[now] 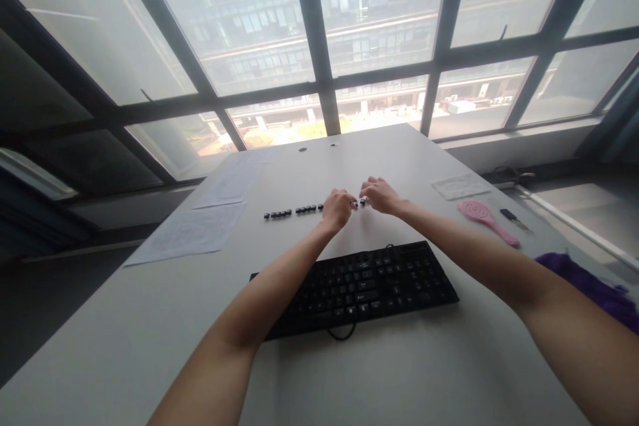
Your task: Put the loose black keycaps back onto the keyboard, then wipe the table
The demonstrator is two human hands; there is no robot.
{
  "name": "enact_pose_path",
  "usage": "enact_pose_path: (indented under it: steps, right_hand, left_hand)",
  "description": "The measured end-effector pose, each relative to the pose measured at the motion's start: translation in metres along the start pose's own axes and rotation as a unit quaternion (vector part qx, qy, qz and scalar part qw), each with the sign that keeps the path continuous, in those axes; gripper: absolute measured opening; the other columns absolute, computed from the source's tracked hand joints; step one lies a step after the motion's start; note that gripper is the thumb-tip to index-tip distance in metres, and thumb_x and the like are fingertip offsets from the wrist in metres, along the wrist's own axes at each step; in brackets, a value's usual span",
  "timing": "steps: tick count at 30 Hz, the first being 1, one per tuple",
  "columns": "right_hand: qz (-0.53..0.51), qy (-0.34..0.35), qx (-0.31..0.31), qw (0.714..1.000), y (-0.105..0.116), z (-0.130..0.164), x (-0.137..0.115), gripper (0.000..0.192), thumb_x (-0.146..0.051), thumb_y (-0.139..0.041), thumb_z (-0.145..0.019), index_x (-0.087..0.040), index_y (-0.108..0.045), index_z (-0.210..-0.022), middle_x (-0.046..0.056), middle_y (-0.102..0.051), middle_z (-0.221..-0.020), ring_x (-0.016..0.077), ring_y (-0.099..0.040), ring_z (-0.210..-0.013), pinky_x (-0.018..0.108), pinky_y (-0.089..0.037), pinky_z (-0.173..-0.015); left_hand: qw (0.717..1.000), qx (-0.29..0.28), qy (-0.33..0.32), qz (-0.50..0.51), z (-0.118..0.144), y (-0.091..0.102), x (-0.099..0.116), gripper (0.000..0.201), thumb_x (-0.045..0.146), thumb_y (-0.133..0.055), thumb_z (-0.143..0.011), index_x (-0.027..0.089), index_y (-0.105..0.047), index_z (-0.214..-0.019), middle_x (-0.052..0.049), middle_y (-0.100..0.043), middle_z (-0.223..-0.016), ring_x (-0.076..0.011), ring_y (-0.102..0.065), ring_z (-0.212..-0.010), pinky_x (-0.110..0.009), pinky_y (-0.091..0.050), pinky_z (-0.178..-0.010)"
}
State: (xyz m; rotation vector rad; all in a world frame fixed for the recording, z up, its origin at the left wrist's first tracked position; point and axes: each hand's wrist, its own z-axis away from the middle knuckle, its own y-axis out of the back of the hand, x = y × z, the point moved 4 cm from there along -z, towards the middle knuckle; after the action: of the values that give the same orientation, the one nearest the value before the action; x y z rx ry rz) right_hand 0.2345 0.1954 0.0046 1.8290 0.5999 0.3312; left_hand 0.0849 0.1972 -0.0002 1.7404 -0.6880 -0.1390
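Both forearms extend from the near edge at 5 and 7 o'clock, crossing above the black keyboard (357, 286), whose cable loops at its near side. The left hand (338, 208) is curled, knuckles up, fingers bent down onto the table (150, 346). The right hand (380, 195) lies just beside it at 1 o'clock, fingers pinched at small black keycaps (362, 201); whether either grip is clamped cannot be told. A row of keycaps (294, 212) runs toward 9 o'clock from the left hand. Pink brush (486, 219) at 3 o'clock; papers (190, 233) at 9 o'clock.
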Motion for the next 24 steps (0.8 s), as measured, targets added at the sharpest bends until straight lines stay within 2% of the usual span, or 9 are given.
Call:
enact_pose_path:
  steps: [8,17,21,24]
  right_hand:
    - [-0.016,0.023,-0.008,1.0,-0.005,-0.003,0.003,0.016,-0.009,-0.068,-0.086,-0.02,-0.077,-0.092,0.009,-0.076,-0.103,0.0283,-0.053,-0.11,0.042,-0.03,-0.092]
    - [-0.028,0.047,-0.021,0.998,-0.014,-0.002,0.003,0.017,-0.008,-0.063,-0.084,-0.02,-0.074,-0.08,0.008,-0.077,-0.09,0.0269,-0.055,-0.106,0.041,-0.026,-0.092]
    - [-0.03,0.055,-0.023,0.998,-0.011,0.002,0.001,0.016,-0.01,-0.064,-0.084,-0.021,-0.075,-0.079,0.007,-0.076,-0.091,0.0264,-0.055,-0.105,0.042,-0.026,-0.093]
    - [-0.039,0.043,0.0,0.998,-0.001,0.013,-0.004,0.016,-0.011,-0.064,-0.086,-0.021,-0.074,-0.079,0.007,-0.075,-0.089,0.0261,-0.056,-0.103,0.043,-0.027,-0.094]
  left_hand:
    - [1.0,-0.006,-0.016,0.0,-0.003,-0.009,-0.005,0.019,0.02,-0.069,-0.088,0.024,-0.08,-0.103,-0.01,-0.069,-0.105,-0.0282,-0.055,-0.108,-0.039,-0.047,-0.093]
    - [1.0,-0.009,-0.022,0.016,0.001,-0.009,-0.002,0.019,0.016,-0.065,-0.088,0.021,-0.082,-0.094,-0.01,-0.072,-0.105,-0.0279,-0.057,-0.106,-0.038,-0.047,-0.092]
    - [0.999,-0.016,-0.008,0.037,0.002,-0.008,-0.002,0.019,0.015,-0.065,-0.086,0.022,-0.082,-0.093,-0.009,-0.076,-0.1,-0.0277,-0.06,-0.105,-0.037,-0.048,-0.091]
    - [0.998,-0.018,0.014,0.06,0.004,-0.004,0.0,0.017,0.015,-0.068,-0.084,0.022,-0.082,-0.09,-0.009,-0.077,-0.091,-0.0276,-0.063,-0.102,-0.037,-0.049,-0.089]
